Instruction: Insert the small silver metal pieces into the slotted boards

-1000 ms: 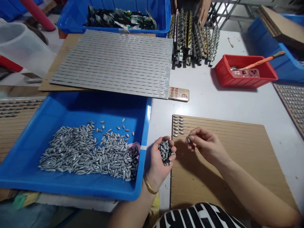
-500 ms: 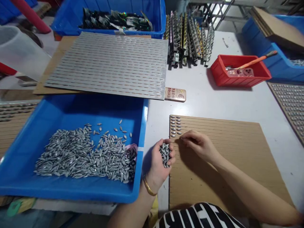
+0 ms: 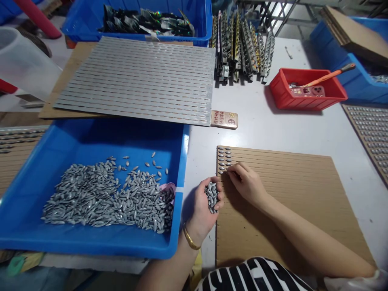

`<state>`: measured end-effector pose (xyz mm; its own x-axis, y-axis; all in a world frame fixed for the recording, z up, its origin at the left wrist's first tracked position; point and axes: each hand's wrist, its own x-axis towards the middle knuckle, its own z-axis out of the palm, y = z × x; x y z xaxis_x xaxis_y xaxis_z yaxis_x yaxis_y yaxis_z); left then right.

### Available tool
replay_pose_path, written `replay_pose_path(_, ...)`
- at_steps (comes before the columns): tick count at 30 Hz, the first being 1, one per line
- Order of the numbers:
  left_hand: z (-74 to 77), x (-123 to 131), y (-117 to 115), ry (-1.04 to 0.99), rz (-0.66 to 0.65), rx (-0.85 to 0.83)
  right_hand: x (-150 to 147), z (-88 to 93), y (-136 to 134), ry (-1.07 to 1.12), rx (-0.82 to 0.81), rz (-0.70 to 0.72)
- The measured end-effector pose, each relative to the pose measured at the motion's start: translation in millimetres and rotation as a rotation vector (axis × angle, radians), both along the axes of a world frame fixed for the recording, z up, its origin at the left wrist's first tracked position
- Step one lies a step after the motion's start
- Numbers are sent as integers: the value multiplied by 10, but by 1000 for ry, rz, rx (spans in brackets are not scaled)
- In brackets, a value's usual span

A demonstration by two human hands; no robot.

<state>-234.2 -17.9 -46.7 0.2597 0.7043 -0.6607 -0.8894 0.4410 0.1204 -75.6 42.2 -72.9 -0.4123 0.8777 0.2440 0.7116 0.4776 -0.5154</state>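
Observation:
My left hand (image 3: 203,204), with a gold bangle on its wrist, is cupped palm up around a heap of small grey spindle-shaped pieces (image 3: 211,197). It sits at the left edge of a grooved brown board (image 3: 287,210). Two short columns of the same pieces (image 3: 224,155) lie in the grooves at the board's upper left corner. Over the lower end of these columns, my right hand (image 3: 249,184) has its thumb and fingers pinched together; what is between the fingertips is hidden. Many more loose pieces (image 3: 87,196) fill the bottom of a blue tray (image 3: 136,242) on the left.
A grey slotted plate (image 3: 136,81) on cardboard covers the tray's far part. Behind it stands a blue bin (image 3: 200,20) of dark packets, beside bundled metal strips (image 3: 239,48). A red box (image 3: 309,95) holds an orange-handled tool (image 3: 329,76). Another filled board (image 3: 371,133) lies far right.
My right hand has shifted slightly left, its fingertips now close to the lower end of the columns. My left hand stays almost still with its heap. The camera view has tilted a little.

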Motion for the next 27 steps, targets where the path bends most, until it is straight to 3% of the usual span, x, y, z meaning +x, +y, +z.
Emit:
replay_pose_path(12, -15, 21, -14, 116, -50, 51, 28, -25, 13, -90, -13, 42)
replay_pose_path(16, 2, 41, -25, 187, -78, 67, 7, 134, -34, 5, -56, 58)
replay_pose_path(19, 8, 72, -36, 241, -94, 93, -49, 358, -98, 172, -181, 119)
replay_pose_path(22, 10, 111, -52, 360, -88, 119, -127, 524, -114, 196, -395, 241)
replay_pose_path(27, -19, 152, -60, 450, -45, 78, -212, 556, -66, 145, -585, 249)
